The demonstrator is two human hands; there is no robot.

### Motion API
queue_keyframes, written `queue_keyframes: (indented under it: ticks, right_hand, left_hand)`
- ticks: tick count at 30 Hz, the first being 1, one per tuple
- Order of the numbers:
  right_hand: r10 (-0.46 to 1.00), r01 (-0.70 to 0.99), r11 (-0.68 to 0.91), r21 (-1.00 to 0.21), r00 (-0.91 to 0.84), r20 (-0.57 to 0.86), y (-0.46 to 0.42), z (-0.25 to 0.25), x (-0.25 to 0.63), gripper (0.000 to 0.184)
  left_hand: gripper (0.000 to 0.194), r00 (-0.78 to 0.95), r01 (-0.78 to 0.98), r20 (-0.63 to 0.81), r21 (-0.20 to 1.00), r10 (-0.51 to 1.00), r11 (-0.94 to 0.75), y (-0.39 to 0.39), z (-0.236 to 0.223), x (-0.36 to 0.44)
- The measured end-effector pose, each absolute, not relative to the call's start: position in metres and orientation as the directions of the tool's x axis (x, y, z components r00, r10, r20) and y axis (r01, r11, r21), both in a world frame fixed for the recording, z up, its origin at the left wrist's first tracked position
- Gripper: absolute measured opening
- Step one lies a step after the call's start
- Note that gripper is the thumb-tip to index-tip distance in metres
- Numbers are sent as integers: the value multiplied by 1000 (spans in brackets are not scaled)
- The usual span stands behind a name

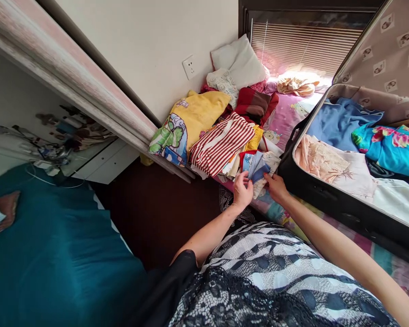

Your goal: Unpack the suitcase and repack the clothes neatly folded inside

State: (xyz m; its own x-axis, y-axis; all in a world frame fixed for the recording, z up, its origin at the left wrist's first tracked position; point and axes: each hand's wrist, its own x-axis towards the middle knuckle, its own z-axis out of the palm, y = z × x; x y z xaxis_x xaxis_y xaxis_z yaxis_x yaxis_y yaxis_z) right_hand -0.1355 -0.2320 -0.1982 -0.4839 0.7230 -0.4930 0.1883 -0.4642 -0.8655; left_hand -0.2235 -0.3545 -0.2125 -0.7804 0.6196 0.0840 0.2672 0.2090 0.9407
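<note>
Between my two hands is a small folded blue-and-grey cloth [257,166], too small to tell what garment it is. My left hand [242,190] pinches its near left edge with thumb and fingertips. On the other side, my right hand [276,187] grips its right edge, fingers closed. A whitish patterned cloth [271,160] lies just beyond and under it. Right behind the hands sits a red-and-white striped garment [223,144], folded on top of other clothes. A yellow cartoon-print cloth [197,113] lies to its left.
An open black suitcase [313,188] stands close on my right, holding folded clothes, including a blue floral garment [391,147]. A white pillow [238,61] leans by the wall. Dark floor [157,213] and a teal-covered bed [54,254] are on the left.
</note>
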Motion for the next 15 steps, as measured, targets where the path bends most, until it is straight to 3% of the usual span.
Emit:
queue_keyframes:
  ticks: [5, 10, 15]
  right_hand:
    - [723, 149, -498, -854, -473, -504, -231, -202, -133, 38]
    - [742, 98, -506, -857, -458, -490, -233, -206, -132, 40]
    - [802, 54, -487, -872, -367, -471, -238, -209, -135, 45]
  left_hand:
    - [44, -827, 219, -21, 909, 562, 355, -358, -219, -243]
    - [48, -761, 496, 219, 803, 611, 330, -349, -206, -237]
    - [41, -726, 405, -38, 783, 687, 471, -324, -200, -241]
